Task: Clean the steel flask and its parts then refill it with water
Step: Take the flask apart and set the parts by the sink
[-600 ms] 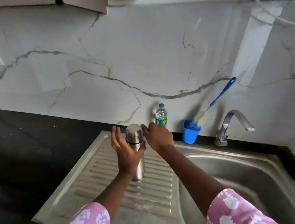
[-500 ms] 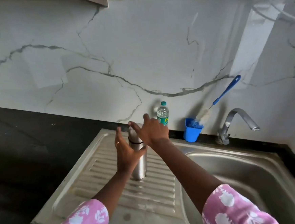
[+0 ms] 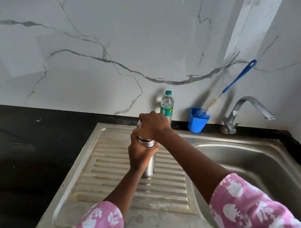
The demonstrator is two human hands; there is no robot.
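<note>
Steel flask (image 3: pixel 149 165) stands upright on the drainboard (image 3: pixel 99 164); left hand (image 3: pixel 140 155) grips its body, right hand (image 3: pixel 154 127) clasps the cap directly above, ready to twist.

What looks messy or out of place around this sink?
Nothing is spilled or broken. The drainboard shows yellowish-white stains along its ridges. The brush leans far out of its blue cup against the wall. The flask stands upright, left hand gripping its body, right hand over the cap.
</note>
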